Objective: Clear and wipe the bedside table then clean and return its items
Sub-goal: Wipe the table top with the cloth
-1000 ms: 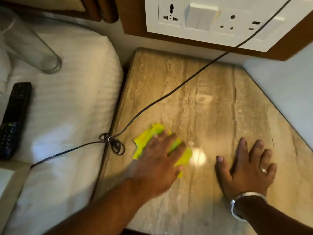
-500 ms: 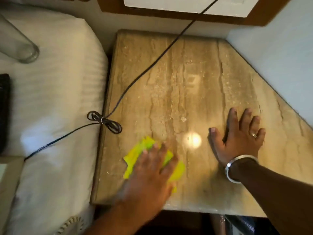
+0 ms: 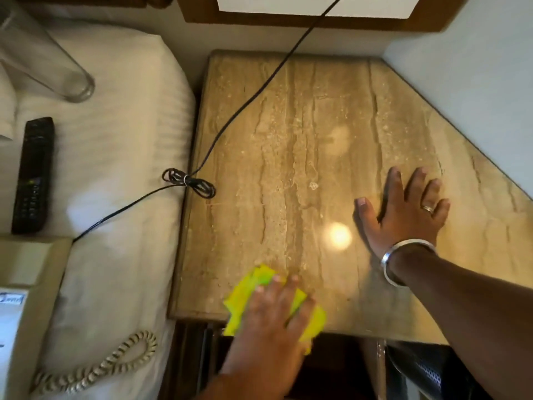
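Note:
The bedside table (image 3: 302, 140) has a beige marble top streaked with brown. My left hand (image 3: 277, 316) presses flat on a yellow-green cloth (image 3: 245, 295) at the table's front edge, and part of the cloth hangs over that edge. My right hand (image 3: 403, 209) lies flat on the marble to the right, fingers spread, with a ring and a metal bangle. On the white bed at the left lie a clear glass (image 3: 49, 67) on its side, a black remote (image 3: 33, 174) and a beige telephone (image 3: 20, 307) with a coiled cord (image 3: 98, 368).
A black cable (image 3: 245, 111) runs from the wall socket panel (image 3: 317, 4) across the table's left side, with a tied bundle at the table's edge, and on over the bed (image 3: 115, 168). A pale wall (image 3: 476, 82) bounds the table's angled right side. A dark perforated object (image 3: 424, 368) sits below.
My left hand has dragged the cloth toward me, from mid-table to the front edge. The view has tilted down, and the telephone has come into sight. My right hand stays planted.

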`<move>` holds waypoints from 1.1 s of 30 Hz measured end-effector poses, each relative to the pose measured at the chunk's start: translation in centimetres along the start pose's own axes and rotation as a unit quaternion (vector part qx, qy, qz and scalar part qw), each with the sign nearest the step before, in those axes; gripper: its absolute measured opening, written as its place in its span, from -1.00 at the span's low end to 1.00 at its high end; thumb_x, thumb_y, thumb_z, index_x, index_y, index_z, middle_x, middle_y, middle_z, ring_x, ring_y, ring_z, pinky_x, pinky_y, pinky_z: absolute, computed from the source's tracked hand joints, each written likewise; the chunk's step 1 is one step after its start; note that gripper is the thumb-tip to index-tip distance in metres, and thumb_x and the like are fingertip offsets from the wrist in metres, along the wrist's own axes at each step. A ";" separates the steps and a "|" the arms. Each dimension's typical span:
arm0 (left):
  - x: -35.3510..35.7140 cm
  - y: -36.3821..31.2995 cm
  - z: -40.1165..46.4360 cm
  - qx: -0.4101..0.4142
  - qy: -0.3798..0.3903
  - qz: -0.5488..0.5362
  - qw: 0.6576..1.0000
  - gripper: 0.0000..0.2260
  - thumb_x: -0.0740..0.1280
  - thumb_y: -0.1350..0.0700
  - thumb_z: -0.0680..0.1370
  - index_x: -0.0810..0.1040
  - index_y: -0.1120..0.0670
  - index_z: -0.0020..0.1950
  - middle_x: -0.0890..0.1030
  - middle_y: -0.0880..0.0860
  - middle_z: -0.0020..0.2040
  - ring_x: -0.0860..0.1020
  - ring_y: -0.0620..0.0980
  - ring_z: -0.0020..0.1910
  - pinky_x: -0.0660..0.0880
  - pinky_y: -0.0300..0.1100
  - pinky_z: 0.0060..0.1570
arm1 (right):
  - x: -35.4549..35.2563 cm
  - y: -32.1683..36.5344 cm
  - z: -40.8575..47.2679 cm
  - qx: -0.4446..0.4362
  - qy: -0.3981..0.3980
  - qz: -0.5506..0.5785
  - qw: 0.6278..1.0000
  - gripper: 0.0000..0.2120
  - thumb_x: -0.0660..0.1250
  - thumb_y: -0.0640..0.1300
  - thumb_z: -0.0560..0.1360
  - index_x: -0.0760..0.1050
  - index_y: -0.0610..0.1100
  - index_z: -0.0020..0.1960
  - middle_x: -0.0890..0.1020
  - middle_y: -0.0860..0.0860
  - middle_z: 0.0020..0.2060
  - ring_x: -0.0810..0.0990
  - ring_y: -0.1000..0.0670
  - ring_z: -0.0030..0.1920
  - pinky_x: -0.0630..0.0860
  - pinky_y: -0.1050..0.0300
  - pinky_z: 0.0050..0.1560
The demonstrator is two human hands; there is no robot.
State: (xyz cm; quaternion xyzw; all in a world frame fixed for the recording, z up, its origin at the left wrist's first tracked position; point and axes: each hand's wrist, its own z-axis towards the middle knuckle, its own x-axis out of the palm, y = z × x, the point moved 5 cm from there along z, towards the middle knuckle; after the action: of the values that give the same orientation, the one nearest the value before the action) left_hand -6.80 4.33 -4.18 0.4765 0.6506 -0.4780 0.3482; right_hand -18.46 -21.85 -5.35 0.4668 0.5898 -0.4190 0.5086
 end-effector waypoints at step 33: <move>0.8 -1.9 0.6 0.071 -0.018 0.073 0.995 -0.29 0.14 -0.22 0.52 0.16 0.05 0.61 0.15 0.11 0.63 0.18 0.18 0.58 0.04 0.13 0.52 | 0.1 -0.1 0.0 -0.004 0.003 0.023 1.000 -0.37 -0.10 0.20 0.50 -0.03 0.00 0.52 -0.01 -0.19 0.53 -0.09 -0.28 0.51 -0.10 -0.34 0.43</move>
State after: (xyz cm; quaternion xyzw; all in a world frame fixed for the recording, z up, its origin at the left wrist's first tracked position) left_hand -8.82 3.82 -4.58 0.5376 0.5722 -0.5048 0.3588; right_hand -18.57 -21.87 -5.47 0.4798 0.5821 -0.4031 0.5181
